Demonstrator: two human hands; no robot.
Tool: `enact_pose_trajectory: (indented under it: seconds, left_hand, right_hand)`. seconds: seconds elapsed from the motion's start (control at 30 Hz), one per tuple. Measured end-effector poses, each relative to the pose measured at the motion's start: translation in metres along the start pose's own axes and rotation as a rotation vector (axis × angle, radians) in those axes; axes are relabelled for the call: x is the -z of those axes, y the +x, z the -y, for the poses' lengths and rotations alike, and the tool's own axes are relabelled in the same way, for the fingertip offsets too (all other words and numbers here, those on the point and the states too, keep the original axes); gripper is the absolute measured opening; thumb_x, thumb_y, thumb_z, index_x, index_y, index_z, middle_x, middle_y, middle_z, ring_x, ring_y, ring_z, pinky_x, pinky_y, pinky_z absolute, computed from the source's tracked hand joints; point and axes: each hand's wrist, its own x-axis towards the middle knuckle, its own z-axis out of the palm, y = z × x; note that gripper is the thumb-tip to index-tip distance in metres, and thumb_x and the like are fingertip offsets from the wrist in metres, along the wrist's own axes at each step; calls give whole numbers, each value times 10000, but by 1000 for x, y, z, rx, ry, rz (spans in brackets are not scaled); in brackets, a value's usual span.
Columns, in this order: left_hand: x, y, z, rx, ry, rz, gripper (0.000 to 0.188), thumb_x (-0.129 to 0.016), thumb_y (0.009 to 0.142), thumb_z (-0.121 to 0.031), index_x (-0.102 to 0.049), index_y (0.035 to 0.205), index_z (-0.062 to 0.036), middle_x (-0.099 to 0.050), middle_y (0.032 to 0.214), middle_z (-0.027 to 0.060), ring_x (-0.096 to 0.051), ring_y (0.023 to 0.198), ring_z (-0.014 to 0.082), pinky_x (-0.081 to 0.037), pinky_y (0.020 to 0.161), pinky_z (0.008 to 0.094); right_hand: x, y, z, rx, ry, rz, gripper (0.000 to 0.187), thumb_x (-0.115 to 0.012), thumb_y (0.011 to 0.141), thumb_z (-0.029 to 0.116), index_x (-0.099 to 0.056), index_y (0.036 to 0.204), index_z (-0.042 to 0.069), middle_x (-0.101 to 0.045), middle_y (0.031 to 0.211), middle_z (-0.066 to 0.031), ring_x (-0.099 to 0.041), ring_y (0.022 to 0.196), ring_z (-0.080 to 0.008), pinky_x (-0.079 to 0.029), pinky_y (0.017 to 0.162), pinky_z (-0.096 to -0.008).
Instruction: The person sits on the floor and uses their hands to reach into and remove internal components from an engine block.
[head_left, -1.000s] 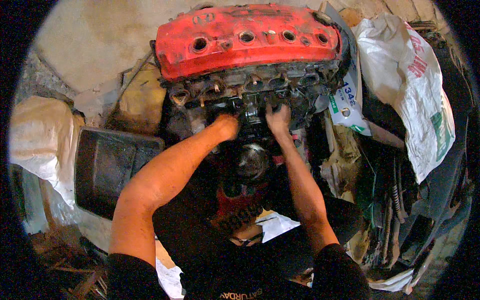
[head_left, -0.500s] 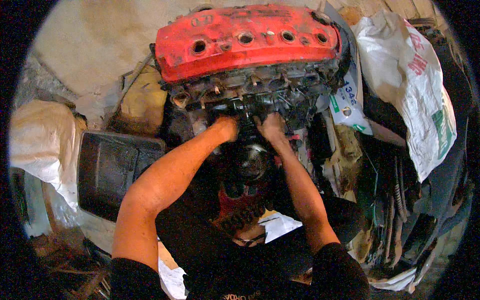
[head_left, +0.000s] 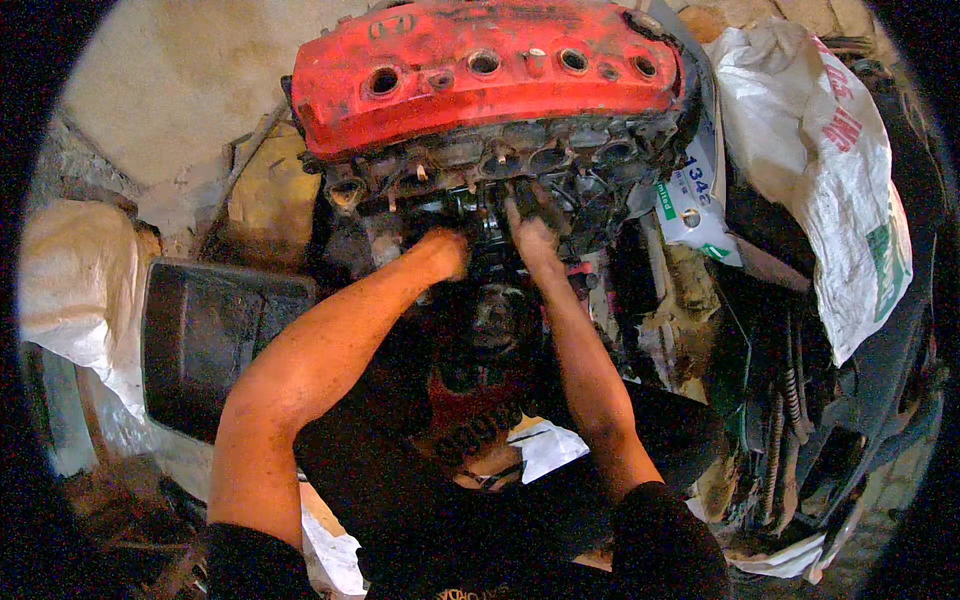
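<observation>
We note the greasy dark-metal engine (head_left: 490,143) with its long, scuffed red cover (head_left: 520,98) at upper centre, ported side facing us, presumably so both bare hands reach its lower parts; the left hand (head_left: 446,250) is curled at centre; the right hand (head_left: 536,236), near it, has a finger extended; blur and shadow hide the fingertips, so we cannot tell either's hold; the engine lies just above both in frame.
</observation>
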Motion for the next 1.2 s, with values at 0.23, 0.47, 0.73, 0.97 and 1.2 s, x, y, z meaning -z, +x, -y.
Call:
enact_pose_trajectory:
  seconds: [0.23, 0.47, 0.73, 0.97, 1.2]
  left_hand:
    - [4, -4, 2, 55, 41, 93, 332, -541, 601, -195, -563, 912, -78, -555, 900, 149, -534, 801, 303, -433, 713, 394]
    - [-17, 11, 16, -14, 99, 87, 323, -499, 645, -184, -546, 948, -84, -543, 939, 150, -525, 837, 303, -420, 742, 383]
    - [-19, 8, 9, -56, 104, -100, 225, -495, 627, -135, -593, 816, -62, -574, 841, 142, -546, 789, 281, -439, 680, 369]
    - [-30, 7, 16, 31, -39, -170, 260, -487, 646, -136, -569, 885, -72, -562, 888, 146, -535, 818, 289, -429, 715, 356]
    - [24, -10, -16, 78, -151, -92, 278, -479, 664, -136, -549, 925, -73, -547, 936, 142, -527, 842, 286, -424, 731, 358]
  right_hand:
    - [17, 14, 30, -178, -106, 380, 378, -546, 692, 331, -513, 969, 76, -557, 709, -188, -544, 644, -342, -429, 575, -407]
    - [26, 5, 35, -211, -34, 278, 258, -470, 676, 186, -551, 893, 71, -565, 762, -132, -521, 689, -305, -361, 563, -412]
    - [16, 16, 23, -278, -103, 531, 387, -502, 702, 294, -478, 983, 28, -549, 716, -199, -526, 629, -367, -415, 578, -421]
    - [10, 5, 19, -261, -28, 458, 321, -530, 698, 261, -507, 939, 50, -559, 775, -166, -531, 695, -345, -419, 619, -403]
    - [10, -13, 7, -250, -92, 454, 329, -534, 693, 274, -516, 942, 60, -550, 845, -167, -530, 740, -336, -418, 629, -398]
